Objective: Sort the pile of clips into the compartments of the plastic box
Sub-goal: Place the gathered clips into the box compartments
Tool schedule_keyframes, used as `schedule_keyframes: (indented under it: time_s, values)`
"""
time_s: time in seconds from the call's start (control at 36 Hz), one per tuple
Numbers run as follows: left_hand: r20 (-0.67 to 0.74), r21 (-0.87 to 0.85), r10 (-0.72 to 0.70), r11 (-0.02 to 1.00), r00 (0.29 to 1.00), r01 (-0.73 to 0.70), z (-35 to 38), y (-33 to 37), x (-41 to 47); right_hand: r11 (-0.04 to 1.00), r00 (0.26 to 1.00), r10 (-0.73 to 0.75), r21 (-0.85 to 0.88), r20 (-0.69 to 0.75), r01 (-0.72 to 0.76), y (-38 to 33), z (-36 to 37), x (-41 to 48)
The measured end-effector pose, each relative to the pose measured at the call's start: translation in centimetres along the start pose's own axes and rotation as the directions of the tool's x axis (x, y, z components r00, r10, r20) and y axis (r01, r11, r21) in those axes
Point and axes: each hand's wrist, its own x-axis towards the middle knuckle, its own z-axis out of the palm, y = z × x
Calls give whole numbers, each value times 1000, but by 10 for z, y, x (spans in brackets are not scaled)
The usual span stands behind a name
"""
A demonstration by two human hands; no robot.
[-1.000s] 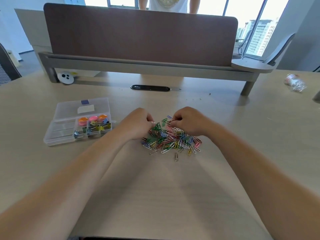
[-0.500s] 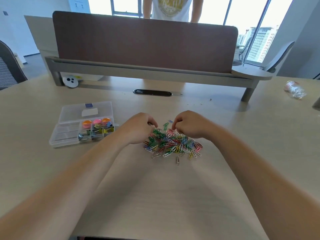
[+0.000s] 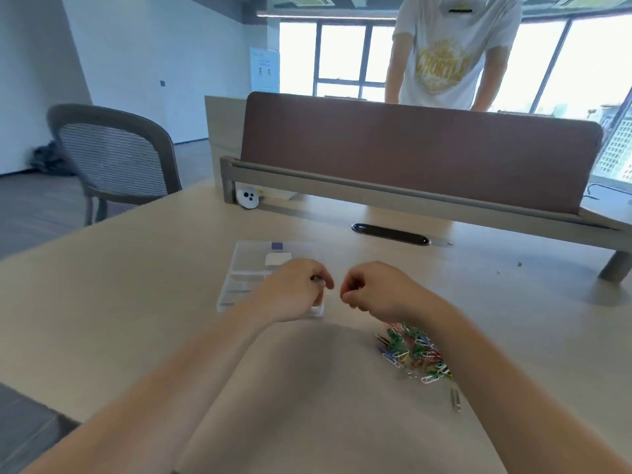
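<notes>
Here, on a pale wooden desk: one clear plastic box, lid open, its right half hidden under the left hand. Left hand: curled, fingertips pinched together on something small and dark, too blurred to name. Right hand: curled just beside the box, fingers drawn together; contents cannot be told. One pile of coloured clips lies nearer, under the right forearm, apart from the box. One loose silver clip sits just beside the pile.
</notes>
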Motion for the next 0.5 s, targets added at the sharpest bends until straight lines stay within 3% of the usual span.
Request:
schedule_keyframes:
  time_s: [0.28,0.5]
  values:
    - [-56,147,-181,971,982,187,-43,-54,21,999,999,-40,30,27,40,-48,26,61]
    - [-22,310,-114,944,993,115,-43,-71,34,1000,1000,-15,1,-6,15,-55,38,94]
